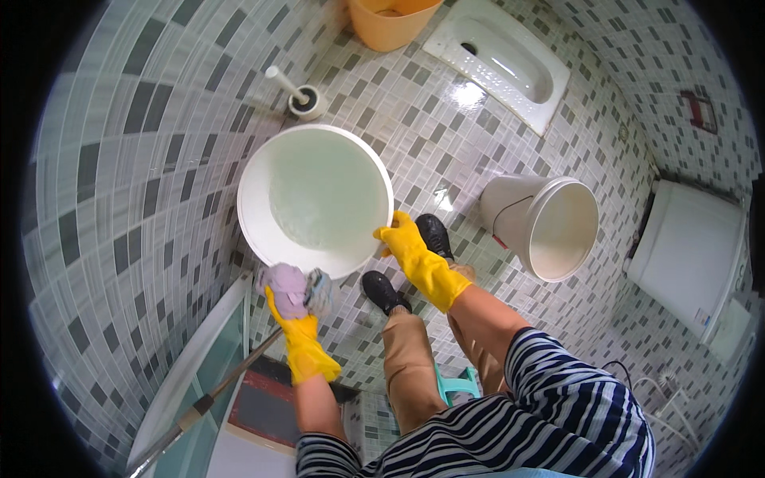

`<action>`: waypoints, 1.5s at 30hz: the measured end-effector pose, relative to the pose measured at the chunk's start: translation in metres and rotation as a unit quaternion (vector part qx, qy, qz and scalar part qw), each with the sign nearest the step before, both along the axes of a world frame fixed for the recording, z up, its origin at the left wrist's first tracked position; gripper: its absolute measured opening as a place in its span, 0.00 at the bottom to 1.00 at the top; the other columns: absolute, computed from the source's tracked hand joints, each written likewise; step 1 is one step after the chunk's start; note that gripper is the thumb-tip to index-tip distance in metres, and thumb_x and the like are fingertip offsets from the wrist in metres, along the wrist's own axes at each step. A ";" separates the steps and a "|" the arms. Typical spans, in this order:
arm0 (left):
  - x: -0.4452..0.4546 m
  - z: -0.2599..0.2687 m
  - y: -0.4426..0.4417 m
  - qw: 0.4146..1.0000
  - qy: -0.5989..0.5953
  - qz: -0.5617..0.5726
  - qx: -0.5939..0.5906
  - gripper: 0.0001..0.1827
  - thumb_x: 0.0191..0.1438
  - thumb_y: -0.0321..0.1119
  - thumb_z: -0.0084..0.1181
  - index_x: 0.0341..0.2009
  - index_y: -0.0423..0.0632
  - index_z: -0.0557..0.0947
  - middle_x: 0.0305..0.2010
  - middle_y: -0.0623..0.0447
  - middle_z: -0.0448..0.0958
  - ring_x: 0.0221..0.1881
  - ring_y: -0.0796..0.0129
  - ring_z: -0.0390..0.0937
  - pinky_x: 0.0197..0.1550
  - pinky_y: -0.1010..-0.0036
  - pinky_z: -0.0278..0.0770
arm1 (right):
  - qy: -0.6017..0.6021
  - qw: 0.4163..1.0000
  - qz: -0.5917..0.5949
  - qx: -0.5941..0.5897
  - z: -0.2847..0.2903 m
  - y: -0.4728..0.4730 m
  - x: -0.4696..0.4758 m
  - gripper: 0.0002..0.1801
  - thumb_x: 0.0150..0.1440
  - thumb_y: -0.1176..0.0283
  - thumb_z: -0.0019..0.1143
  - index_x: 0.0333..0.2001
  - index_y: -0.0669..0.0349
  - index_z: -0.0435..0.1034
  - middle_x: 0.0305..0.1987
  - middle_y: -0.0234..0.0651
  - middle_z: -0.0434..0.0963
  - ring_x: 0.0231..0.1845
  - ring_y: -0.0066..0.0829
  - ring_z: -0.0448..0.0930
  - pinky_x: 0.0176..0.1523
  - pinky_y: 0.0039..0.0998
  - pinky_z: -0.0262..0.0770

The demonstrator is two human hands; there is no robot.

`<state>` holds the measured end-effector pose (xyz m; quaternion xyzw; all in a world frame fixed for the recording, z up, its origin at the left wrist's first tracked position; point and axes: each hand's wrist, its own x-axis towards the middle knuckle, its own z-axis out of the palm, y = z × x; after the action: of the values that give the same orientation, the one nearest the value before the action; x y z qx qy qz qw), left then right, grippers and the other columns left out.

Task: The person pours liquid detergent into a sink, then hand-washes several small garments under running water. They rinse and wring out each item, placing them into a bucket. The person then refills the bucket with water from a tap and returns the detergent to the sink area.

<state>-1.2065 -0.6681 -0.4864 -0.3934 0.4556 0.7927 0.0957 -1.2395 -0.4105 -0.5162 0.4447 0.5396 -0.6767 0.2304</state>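
Observation:
Both my hands wear long yellow rubber gloves. A bunched lilac cloth [287, 288] is in my left hand [294, 325], held beside the near left rim of a large round white tub [254, 221]. Pale greenish water [326, 188] lies in the tub. My right hand [399, 236] grips the tub's rim on its near right side. Close by the lilac cloth is a grey-blue bundle that looks like a mop head [320, 293]. A mop pole [224, 382] runs from behind my left hand towards the lower left.
A toilet brush in its holder [306, 103] stands beyond the tub. An orange bin [391, 27] and a squat toilet [508, 66] are farther off. To the right are a white bucket [538, 227] and a white lidded appliance [687, 257]. A green stool [460, 385] is by my legs.

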 end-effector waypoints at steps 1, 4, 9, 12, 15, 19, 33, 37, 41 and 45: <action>0.004 -0.001 0.001 0.999 0.020 -0.032 -0.019 0.27 0.59 0.55 0.38 0.57 0.53 0.67 0.58 0.53 0.67 0.59 0.56 0.63 0.63 0.60 0.57 | -0.019 1.000 -0.012 0.011 0.007 0.009 0.005 0.21 0.44 0.74 0.58 0.43 0.69 0.65 0.36 0.43 0.75 0.28 0.34 0.78 0.22 0.29 0.74; 0.009 -0.012 0.004 0.990 0.063 -0.119 -0.044 0.28 0.59 0.55 0.40 0.58 0.52 0.67 0.57 0.53 0.68 0.58 0.57 0.64 0.63 0.62 0.56 | -0.061 0.997 -0.041 0.002 0.031 0.044 0.017 0.17 0.47 0.68 0.57 0.39 0.66 0.67 0.29 0.41 0.76 0.23 0.32 0.77 0.19 0.28 0.69; -0.055 0.051 0.107 0.997 -0.035 -0.033 0.058 0.28 0.57 0.57 0.42 0.57 0.54 0.67 0.51 0.54 0.70 0.49 0.61 0.67 0.49 0.65 0.61 | -0.090 0.990 -0.098 0.048 0.054 0.109 -0.003 0.23 0.50 0.54 0.57 0.35 0.65 0.68 0.21 0.38 0.74 0.17 0.29 0.74 0.16 0.26 0.63; -0.087 0.069 0.159 0.985 -0.081 -0.053 0.140 0.29 0.54 0.60 0.45 0.54 0.57 0.69 0.44 0.55 0.73 0.35 0.64 0.70 0.29 0.67 0.68 | -0.086 0.988 -0.124 0.043 0.032 0.160 -0.028 0.25 0.50 0.50 0.56 0.28 0.66 0.72 0.20 0.41 0.75 0.15 0.32 0.74 0.17 0.30 0.64; -0.115 0.063 0.204 0.977 -0.107 -0.092 0.162 0.30 0.51 0.64 0.47 0.52 0.59 0.69 0.37 0.57 0.73 0.24 0.67 0.69 0.17 0.70 0.65 | -0.104 0.981 -0.163 0.031 0.005 0.201 -0.045 0.25 0.51 0.50 0.52 0.29 0.65 0.73 0.20 0.41 0.76 0.15 0.34 0.73 0.17 0.33 0.63; -0.157 0.016 0.242 0.969 -0.077 -0.186 0.144 0.31 0.49 0.67 0.48 0.50 0.61 0.70 0.34 0.57 0.72 0.21 0.68 0.69 0.14 0.71 0.62 | -0.142 0.974 -0.176 0.026 -0.013 0.235 -0.070 0.24 0.52 0.49 0.49 0.30 0.62 0.73 0.21 0.41 0.76 0.15 0.35 0.73 0.16 0.32 0.62; -0.230 -0.009 0.251 0.938 0.007 -0.248 0.243 0.32 0.47 0.70 0.46 0.48 0.61 0.71 0.37 0.53 0.73 0.25 0.63 0.70 0.16 0.72 0.63 | -0.184 0.974 -0.130 0.037 -0.010 0.240 -0.109 0.34 0.51 0.41 0.42 0.28 0.67 0.70 0.19 0.44 0.72 0.15 0.34 0.72 0.18 0.33 0.69; -0.208 0.033 0.250 0.951 -0.045 -0.236 0.197 0.31 0.47 0.69 0.49 0.47 0.61 0.72 0.33 0.55 0.72 0.23 0.68 0.68 0.15 0.75 0.60 | -0.166 0.974 -0.151 0.022 -0.003 0.231 -0.082 0.33 0.51 0.40 0.44 0.27 0.65 0.68 0.18 0.42 0.71 0.15 0.34 0.72 0.18 0.33 0.69; -0.179 0.049 0.217 0.958 -0.101 -0.183 0.197 0.34 0.47 0.67 0.49 0.52 0.60 0.70 0.43 0.54 0.71 0.34 0.63 0.70 0.28 0.68 0.67 | -0.133 0.968 -0.209 -0.045 0.016 0.203 -0.044 0.30 0.51 0.42 0.51 0.32 0.63 0.63 0.20 0.42 0.69 0.19 0.38 0.75 0.22 0.38 0.73; -0.142 0.068 0.187 0.962 -0.111 -0.194 0.158 0.38 0.49 0.64 0.50 0.60 0.58 0.64 0.61 0.51 0.64 0.56 0.55 0.66 0.52 0.58 0.70 | -0.120 0.959 -0.224 -0.122 0.030 0.181 -0.009 0.29 0.51 0.47 0.53 0.35 0.66 0.65 0.24 0.45 0.71 0.28 0.43 0.77 0.32 0.45 0.76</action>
<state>-1.3486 -0.4806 -0.4188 -0.3628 0.3788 0.7722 0.3587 -1.2486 -0.2295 -0.4859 0.6005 0.3077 -0.7134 0.1892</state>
